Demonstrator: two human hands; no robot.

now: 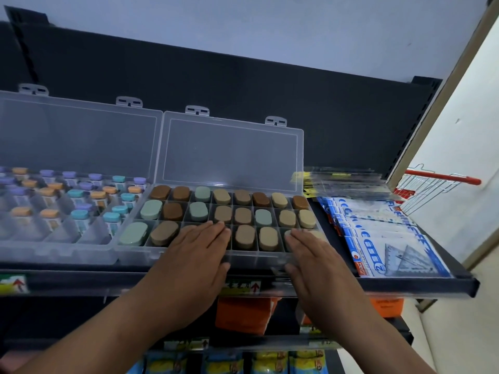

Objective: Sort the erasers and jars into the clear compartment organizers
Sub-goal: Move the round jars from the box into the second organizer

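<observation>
Two clear organizers stand side by side on a dark shelf (pixel 405 286), lids raised against the back panel. The eraser organizer (pixel 135 255) holds three rows of oval erasers (pixel 244 236) in brown, tan and pale green, one per compartment where visible. The jar organizer (pixel 54 252) touches it at 9 o'clock and holds upright jars (pixel 81 215) with purple, orange and teal caps (the nearest compartments show no jars). The left hand (pixel 197 255) lies flat, fingers straight and together, over the front row near its middle, holding nothing. The right hand (pixel 316 263) lies equally flat at 3 o'clock of the left, fingertips on the front row's right end. Blue-and-white geometry packets (pixel 391 247) lie at 3 o'clock of the eraser organizer. A wire basket (pixel 432 190) hangs at 2 o'clock.
</observation>
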